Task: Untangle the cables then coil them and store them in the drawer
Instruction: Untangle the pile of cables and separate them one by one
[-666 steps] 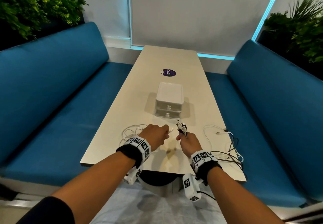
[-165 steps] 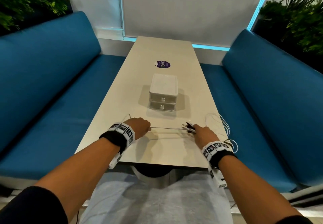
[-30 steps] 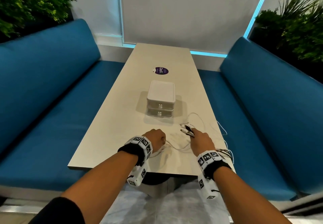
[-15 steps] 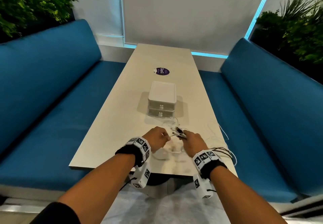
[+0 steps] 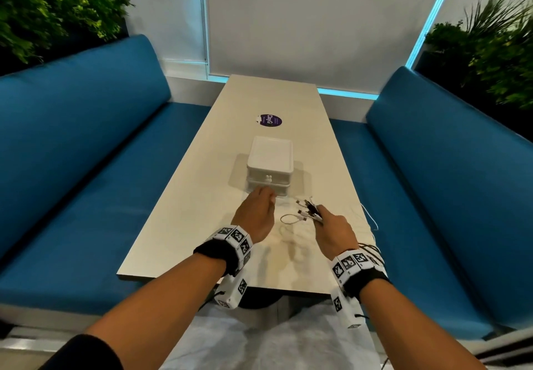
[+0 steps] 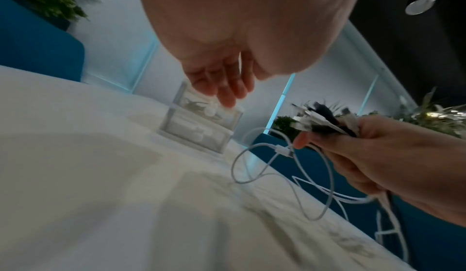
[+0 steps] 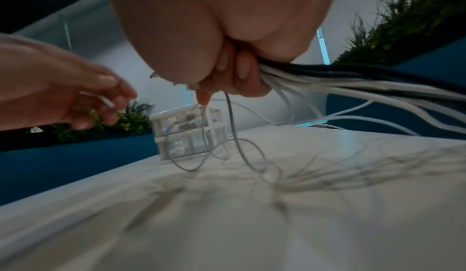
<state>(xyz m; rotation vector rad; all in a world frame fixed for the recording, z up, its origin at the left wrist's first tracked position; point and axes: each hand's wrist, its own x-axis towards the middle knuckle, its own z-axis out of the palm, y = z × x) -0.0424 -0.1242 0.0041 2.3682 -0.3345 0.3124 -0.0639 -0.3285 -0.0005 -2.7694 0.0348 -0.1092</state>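
Note:
A white two-drawer unit (image 5: 270, 156) stands mid-table with both drawers pushed in. My left hand (image 5: 266, 193) reaches up to its front with straight fingers and holds nothing; in the left wrist view the left hand (image 6: 224, 95) has its fingertips just short of the upper drawer's knob (image 6: 210, 110). My right hand (image 5: 320, 214) grips a bundle of white and black cable ends (image 5: 307, 209), plugs fanning out forward. A white cable loop (image 5: 288, 219) hangs from that fist onto the table. In the right wrist view the cable bundle (image 7: 353, 84) trails off to the right.
More cable lengths (image 5: 372, 250) hang over the table's right edge (image 5: 357, 196) behind my right wrist. A purple round sticker (image 5: 270, 120) lies beyond the drawer unit. Blue benches (image 5: 86, 153) flank the table on both sides, with plants behind.
My left hand has left the cables and moved forward to the drawer unit's front, fingers now straight. The right hand keeps its hold on the bundle and has shifted slightly right.

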